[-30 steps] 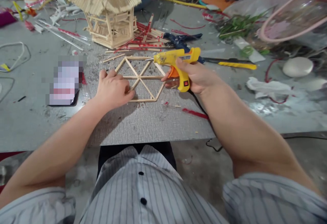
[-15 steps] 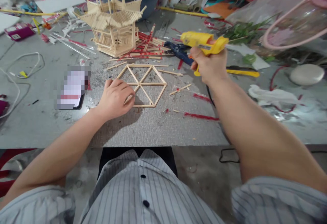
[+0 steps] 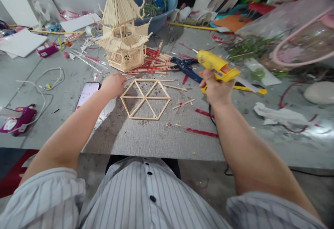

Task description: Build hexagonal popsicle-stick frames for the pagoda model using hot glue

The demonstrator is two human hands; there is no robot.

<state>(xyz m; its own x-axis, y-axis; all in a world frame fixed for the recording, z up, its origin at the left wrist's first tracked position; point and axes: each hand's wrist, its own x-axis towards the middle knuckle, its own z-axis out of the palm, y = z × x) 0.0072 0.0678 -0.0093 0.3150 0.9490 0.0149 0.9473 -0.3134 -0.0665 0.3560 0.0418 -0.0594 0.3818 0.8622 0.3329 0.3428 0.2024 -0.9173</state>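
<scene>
Stick hexagon frame (image 3: 145, 99): flat on grey mat (image 3: 156, 135), between the hands, nearer the left hand (image 3: 113, 84), which hovers at its far-left corner, fingers curled; whether it grips anything cannot be told. Right hand (image 3: 216, 89): clenched around glue gun (image 3: 216, 66), raised right of frame, nozzle angled far-left.

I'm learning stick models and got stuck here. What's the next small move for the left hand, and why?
Probably pick up one of the loose sticks. The left hand is right beside them, off the hexagon frame lying flat on the mat, while the right hand holds the glue gun raised clear of the frame, so a fresh stick seems needed first.
</scene>
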